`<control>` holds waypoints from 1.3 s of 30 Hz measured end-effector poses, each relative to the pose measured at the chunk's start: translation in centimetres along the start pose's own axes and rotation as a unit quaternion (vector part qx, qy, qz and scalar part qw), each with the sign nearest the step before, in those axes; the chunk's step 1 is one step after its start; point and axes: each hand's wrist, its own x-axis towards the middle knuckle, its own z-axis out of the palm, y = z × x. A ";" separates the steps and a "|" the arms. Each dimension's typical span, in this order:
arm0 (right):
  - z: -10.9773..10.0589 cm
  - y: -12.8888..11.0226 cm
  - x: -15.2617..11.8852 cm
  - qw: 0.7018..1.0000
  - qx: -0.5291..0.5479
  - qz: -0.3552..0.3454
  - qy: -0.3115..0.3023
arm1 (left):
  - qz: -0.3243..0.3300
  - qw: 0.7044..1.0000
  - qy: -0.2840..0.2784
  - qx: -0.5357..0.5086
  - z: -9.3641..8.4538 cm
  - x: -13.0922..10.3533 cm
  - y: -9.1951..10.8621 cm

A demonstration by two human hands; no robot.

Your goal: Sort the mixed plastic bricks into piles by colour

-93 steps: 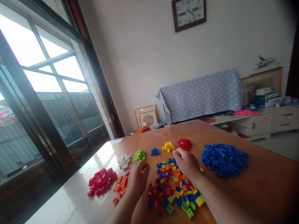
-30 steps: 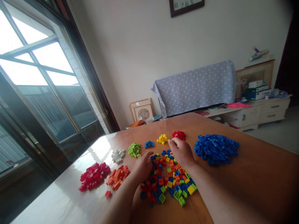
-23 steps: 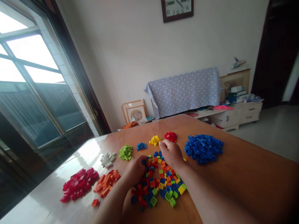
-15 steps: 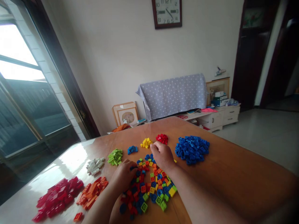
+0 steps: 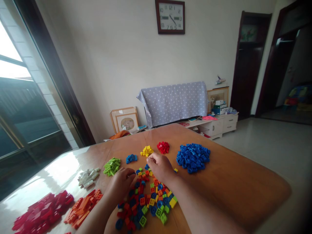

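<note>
Near yellow bricks [image 5: 146, 150], right hand [image 5: 161, 167]

On the far wall [image 5: 109, 58] I note a brown-framed clock [image 5: 170, 17]. Below: a grey polka-dot cloth [image 5: 174, 102], draped; a framed picture [image 5: 127, 123] to its left, white drawers [image 5: 229, 124] to its right. Dark door [image 5: 247, 74] far right; window [image 5: 36, 107] at left.

The view has swung right: the window [image 5: 19, 110] shows less, while a dark door [image 5: 247, 74] and the doorway [image 5: 278, 71] beside it have come in. The clock [image 5: 170, 17], cut off at the top a second ago, shows whole. Three seconds ago the left hand [image 5: 122, 182] hid the right end of the orange pile [image 5: 83, 208], now uncovered; the right hand [image 5: 159, 165] has shifted left against the yellow pile [image 5: 146, 151]
</note>
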 end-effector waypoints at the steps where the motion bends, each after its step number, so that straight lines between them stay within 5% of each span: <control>1: 0.1 -0.2 -0.1 0.999 0.023 0.006 -0.024 | -0.015 0.999 0.003 -0.050 -0.1 -0.1 0.6; 7: 0.4 -1.6 -1.0 0.970 0.168 0.011 -0.173 | -0.062 0.944 -0.029 -0.323 -0.3 -1.4 3.6; 18: -0.2 -0.8 -0.8 0.976 0.145 0.019 -0.161 | -0.115 0.824 -0.070 -0.550 1.0 -1.7 5.1; 23: -0.7 -0.9 -1.0 0.982 0.127 0.031 -0.137 | -0.127 0.810 -0.056 -0.570 1.5 -1.8 4.9; 28: -1.0 -1.5 -1.8 0.958 0.205 0.072 -0.189 | -0.131 0.790 -0.049 -0.596 1.9 -2.2 5.1; 39: 0.2 -2.3 -3.1 0.947 0.229 0.082 -0.211 | -0.113 0.801 -0.030 -0.587 2.4 -2.0 4.4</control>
